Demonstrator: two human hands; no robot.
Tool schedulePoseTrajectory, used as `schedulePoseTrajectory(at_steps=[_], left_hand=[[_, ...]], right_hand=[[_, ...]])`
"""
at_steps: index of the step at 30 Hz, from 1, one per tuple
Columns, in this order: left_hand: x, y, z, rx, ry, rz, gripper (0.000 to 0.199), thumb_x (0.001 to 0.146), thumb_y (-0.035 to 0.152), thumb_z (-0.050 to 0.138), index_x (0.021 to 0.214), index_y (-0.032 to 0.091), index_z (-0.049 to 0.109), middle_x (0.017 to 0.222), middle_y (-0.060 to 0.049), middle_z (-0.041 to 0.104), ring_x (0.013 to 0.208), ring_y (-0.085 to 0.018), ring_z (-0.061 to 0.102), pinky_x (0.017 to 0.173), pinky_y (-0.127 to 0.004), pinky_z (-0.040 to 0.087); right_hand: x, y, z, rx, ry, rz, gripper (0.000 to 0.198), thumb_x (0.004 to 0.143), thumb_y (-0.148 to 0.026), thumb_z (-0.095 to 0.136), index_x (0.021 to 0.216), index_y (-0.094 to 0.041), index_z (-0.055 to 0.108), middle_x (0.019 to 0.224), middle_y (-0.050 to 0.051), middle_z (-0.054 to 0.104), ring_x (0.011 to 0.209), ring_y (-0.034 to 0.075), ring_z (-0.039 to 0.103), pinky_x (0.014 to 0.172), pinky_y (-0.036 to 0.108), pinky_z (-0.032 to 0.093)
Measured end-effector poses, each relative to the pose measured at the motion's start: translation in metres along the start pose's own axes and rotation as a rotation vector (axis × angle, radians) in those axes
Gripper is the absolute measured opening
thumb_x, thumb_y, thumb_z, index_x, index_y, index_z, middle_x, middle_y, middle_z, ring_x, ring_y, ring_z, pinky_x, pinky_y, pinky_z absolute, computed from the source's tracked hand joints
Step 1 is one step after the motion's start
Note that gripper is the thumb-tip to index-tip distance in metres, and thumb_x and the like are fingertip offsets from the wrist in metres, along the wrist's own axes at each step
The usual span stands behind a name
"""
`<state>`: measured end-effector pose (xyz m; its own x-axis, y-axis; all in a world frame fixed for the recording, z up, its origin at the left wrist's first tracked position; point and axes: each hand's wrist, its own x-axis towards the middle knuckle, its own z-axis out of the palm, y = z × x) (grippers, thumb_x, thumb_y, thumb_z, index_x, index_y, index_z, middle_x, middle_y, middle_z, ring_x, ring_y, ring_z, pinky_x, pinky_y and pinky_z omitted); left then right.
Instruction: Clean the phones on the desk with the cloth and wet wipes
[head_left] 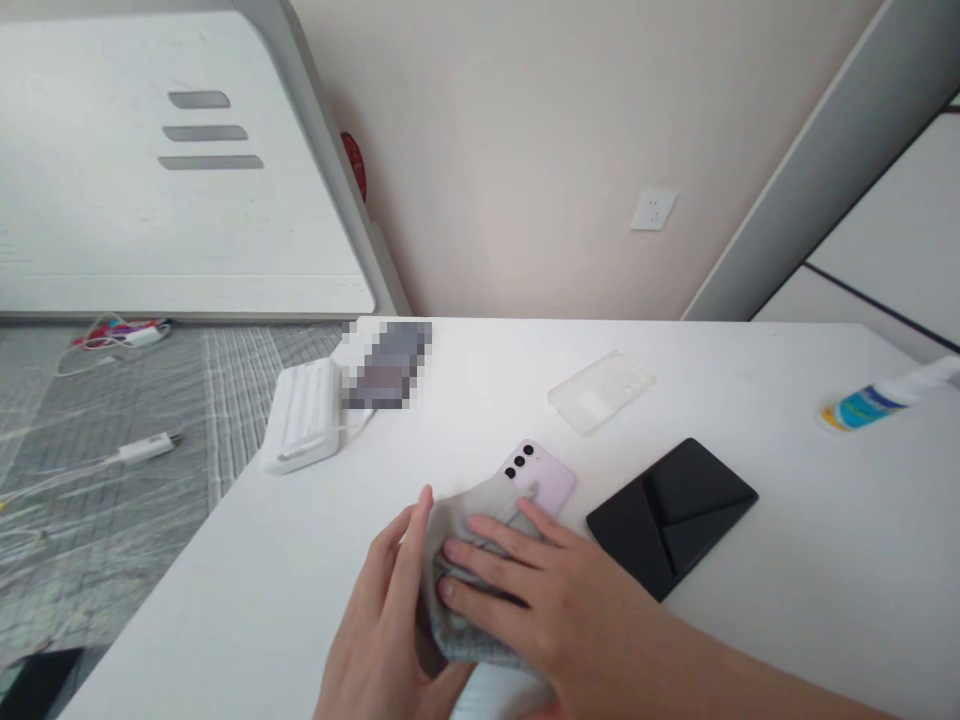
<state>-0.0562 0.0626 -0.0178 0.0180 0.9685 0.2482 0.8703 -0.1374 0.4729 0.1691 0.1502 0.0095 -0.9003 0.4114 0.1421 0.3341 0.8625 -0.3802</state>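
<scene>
A lilac smartphone (553, 482) shows its back and three camera lenses, tilted, with its lower part hidden beneath a grey cloth (461, 515). My left hand (382, 610) is closed around the left side of the covered phone; the cloth hides much of that grip. Across the phone's back, my right hand (544, 590) presses the cloth with its fingers spread over the folds. Just right of it lies a black tablet (686, 500), screen up. Farther back is a clear phone case (600, 392).
A white power bank (304, 415) sits at the white table's (225, 610) left edge, cabled toward a pixelated device (390, 365). A spray bottle (874, 402) is at the far right. Cables and a white plug (146, 448) lie on a grey checked surface (225, 400) at left.
</scene>
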Motion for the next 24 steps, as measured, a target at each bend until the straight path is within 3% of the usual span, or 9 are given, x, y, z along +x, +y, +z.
schedulePoseTrajectory(at_steps=[4,5,9,13,15,18,19,22,24], left_hand=[[0.0014,0.0032,-0.0004,0.02,0.029,-0.035,0.095,0.091,0.047,0.072,0.167,0.033,0.016,0.15,-0.013,0.053,0.13,-0.033,0.064,0.103,-0.05,0.059],[0.0016,0.0039,-0.0006,0.021,0.032,-0.03,0.095,0.091,0.049,0.072,0.167,0.033,0.016,0.149,-0.013,0.053,0.13,-0.033,0.064,0.103,-0.05,0.059],[0.001,0.0046,-0.0013,-0.005,0.012,0.006,0.091,0.092,0.037,0.069,0.167,0.032,0.017,0.153,-0.013,0.049,0.138,-0.032,0.058,0.105,-0.046,0.058],[-0.0002,0.0054,-0.0013,0.005,0.029,-0.046,0.094,0.091,0.045,0.072,0.167,0.033,0.016,0.15,-0.013,0.052,0.131,-0.032,0.063,0.104,-0.049,0.059],[-0.0004,0.0062,-0.0018,-0.003,0.015,-0.054,0.092,0.092,0.04,0.071,0.166,0.033,0.017,0.15,-0.012,0.051,0.131,-0.031,0.062,0.106,-0.049,0.058],[0.0001,0.0072,-0.0025,-0.029,0.003,-0.031,0.092,0.09,0.024,0.066,0.166,0.033,0.016,0.155,-0.012,0.047,0.14,-0.03,0.055,0.108,-0.045,0.056],[0.0003,0.0075,-0.0025,-0.031,0.006,-0.028,0.093,0.09,0.025,0.067,0.166,0.033,0.016,0.155,-0.012,0.047,0.141,-0.03,0.055,0.108,-0.045,0.056],[0.0004,0.008,-0.0017,-0.022,0.026,-0.047,0.095,0.09,0.039,0.073,0.166,0.034,0.017,0.151,-0.012,0.05,0.133,-0.032,0.061,0.104,-0.048,0.059],[-0.0003,0.0077,-0.0013,-0.017,0.034,-0.052,0.095,0.089,0.04,0.074,0.166,0.035,0.018,0.149,-0.012,0.052,0.131,-0.033,0.063,0.104,-0.05,0.059]], right_hand=[[-0.0008,0.0051,-0.0012,-0.136,0.098,0.329,0.082,0.1,-0.075,0.041,0.157,-0.016,0.046,0.166,0.013,0.041,0.156,0.036,0.034,0.129,0.067,0.015],[-0.0009,0.0049,-0.0009,-0.137,0.093,0.322,0.086,0.098,-0.077,0.041,0.157,-0.015,0.046,0.166,0.014,0.041,0.156,0.037,0.033,0.128,0.068,0.015],[0.0015,-0.0003,0.0005,0.016,-0.007,0.035,0.087,0.096,-0.081,0.038,0.159,-0.022,0.043,0.167,0.007,0.041,0.158,0.027,0.032,0.132,0.055,0.016],[0.0034,0.0007,-0.0006,-0.093,0.084,0.287,0.086,0.098,-0.078,0.04,0.158,-0.017,0.046,0.167,0.012,0.041,0.157,0.035,0.031,0.129,0.067,0.013],[0.0039,-0.0006,-0.0005,-0.065,0.045,0.238,0.092,0.095,-0.082,0.04,0.159,-0.016,0.043,0.167,0.012,0.039,0.158,0.036,0.028,0.129,0.066,0.013],[0.0055,-0.0037,0.0009,0.055,-0.05,0.012,0.091,0.094,-0.084,0.04,0.161,-0.022,0.041,0.169,0.008,0.038,0.158,0.028,0.03,0.132,0.056,0.015],[0.0059,-0.0036,0.0013,0.047,-0.043,0.016,0.087,0.095,-0.082,0.041,0.16,-0.023,0.042,0.168,0.008,0.039,0.157,0.027,0.032,0.132,0.056,0.016],[0.0057,-0.0018,0.0028,-0.109,0.068,0.231,0.083,0.098,-0.077,0.044,0.159,-0.02,0.045,0.166,0.012,0.042,0.156,0.033,0.035,0.129,0.065,0.019],[0.0046,-0.0034,0.0047,-0.159,0.086,0.241,0.089,0.096,-0.079,0.044,0.16,-0.017,0.043,0.166,0.014,0.042,0.157,0.035,0.033,0.128,0.065,0.02]])
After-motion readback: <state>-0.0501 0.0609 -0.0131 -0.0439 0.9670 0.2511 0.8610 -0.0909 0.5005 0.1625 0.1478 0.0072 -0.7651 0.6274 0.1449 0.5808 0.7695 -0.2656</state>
